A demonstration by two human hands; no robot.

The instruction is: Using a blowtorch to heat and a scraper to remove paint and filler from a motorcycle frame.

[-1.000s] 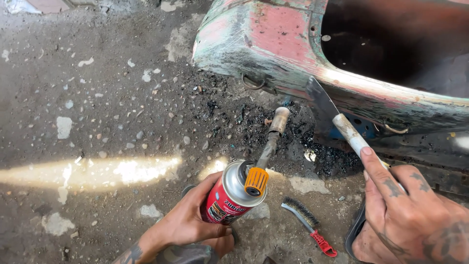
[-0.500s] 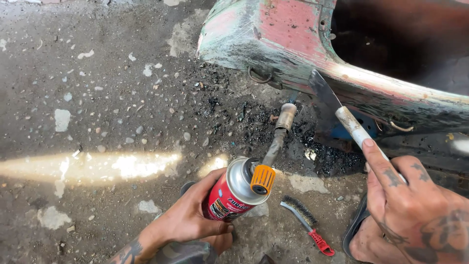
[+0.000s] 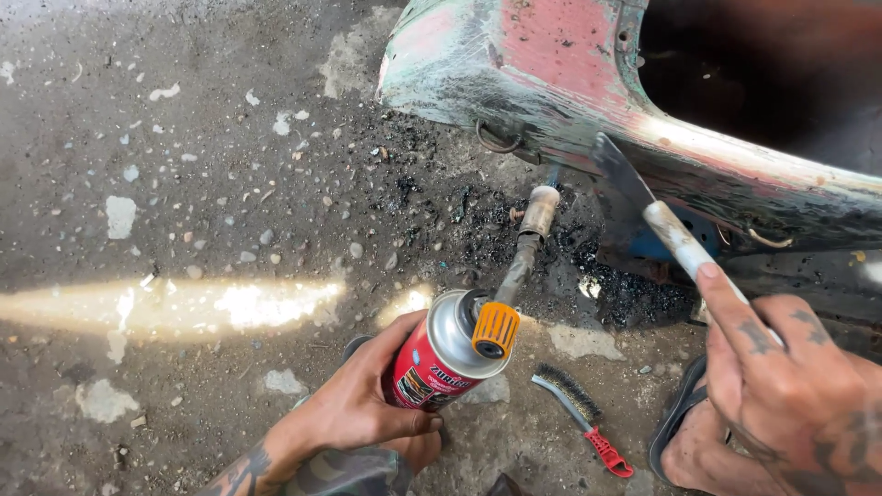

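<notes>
Gas torch [image 3: 478, 317], red canister with orange knob: gripped in left hand [image 3: 354, 413], nozzle aimed at worn painted metal body [image 3: 551, 73]. Scraper [image 3: 657, 220]: clasped in right hand [image 3: 781, 386], blade against the body's edge. Wire brush [image 3: 579, 413], red-handled: on concrete floor [image 3: 184, 184] between both hands.

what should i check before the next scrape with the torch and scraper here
1. Left hand wrapped firmly round the red gas can: ok.
2. Torch nozzle aimed at the painted metal panel, away from both hands: ok.
3. Flame lit: cannot tell.
4. Right hand on the scraper handle, blade against the panel's lower edge: ok.
5. Wire brush on the ground, apart from the nozzle: ok.
</notes>
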